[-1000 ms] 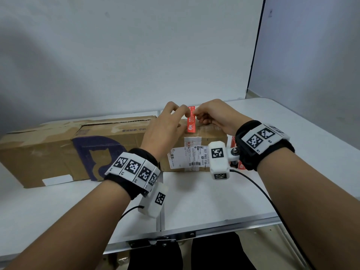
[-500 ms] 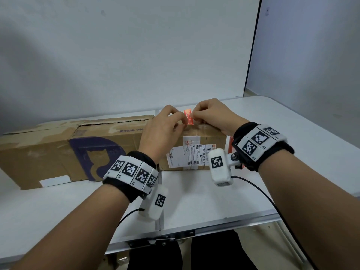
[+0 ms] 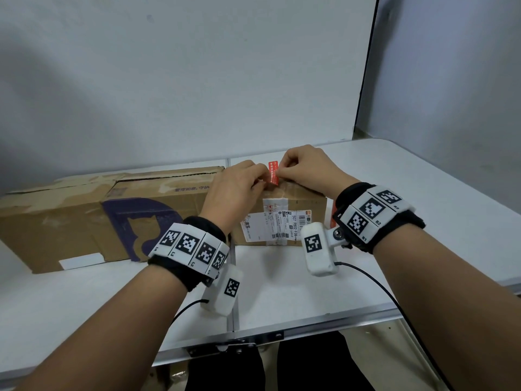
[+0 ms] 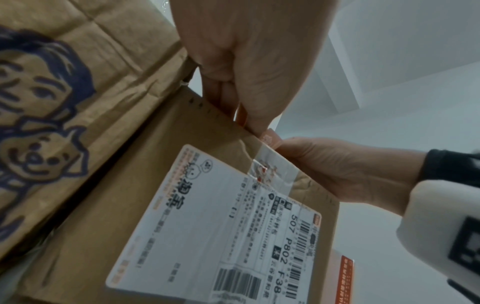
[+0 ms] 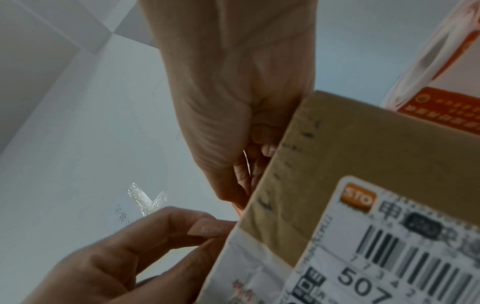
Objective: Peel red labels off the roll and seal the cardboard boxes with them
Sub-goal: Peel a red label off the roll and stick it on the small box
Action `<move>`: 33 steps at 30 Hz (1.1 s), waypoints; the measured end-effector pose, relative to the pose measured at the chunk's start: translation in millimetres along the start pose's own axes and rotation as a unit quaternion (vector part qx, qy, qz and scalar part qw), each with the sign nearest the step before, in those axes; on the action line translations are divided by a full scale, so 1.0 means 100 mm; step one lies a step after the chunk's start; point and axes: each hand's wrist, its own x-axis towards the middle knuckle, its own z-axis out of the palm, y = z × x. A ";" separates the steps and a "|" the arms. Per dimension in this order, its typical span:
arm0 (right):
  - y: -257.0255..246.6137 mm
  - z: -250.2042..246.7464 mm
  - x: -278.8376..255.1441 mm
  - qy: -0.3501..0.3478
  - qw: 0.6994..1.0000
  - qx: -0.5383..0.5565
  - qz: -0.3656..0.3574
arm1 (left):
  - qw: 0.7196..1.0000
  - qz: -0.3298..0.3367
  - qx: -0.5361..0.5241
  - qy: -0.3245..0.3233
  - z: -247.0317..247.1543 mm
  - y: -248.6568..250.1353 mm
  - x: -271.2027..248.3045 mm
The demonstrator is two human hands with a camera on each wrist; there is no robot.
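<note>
The hands have lowered the red label onto the small box.

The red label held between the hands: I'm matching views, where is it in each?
Head: red label upper centre, above small cardboard box.
Left wrist: centre, at box's top edge.
Right wrist: lower centre, by box edge.
Landmark: white shipping label.
</note>
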 end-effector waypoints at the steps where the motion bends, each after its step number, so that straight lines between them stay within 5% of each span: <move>1: 0.00 0.00 0.00 0.000 1.000 -0.004 0.000 | 1.000 -0.001 -0.004 -0.003 0.00 0.00 0.00; 33: 0.00 0.09 0.06 -0.010 0.995 -0.098 0.028 | 0.995 0.034 0.021 -0.092 -0.09 -0.06 0.05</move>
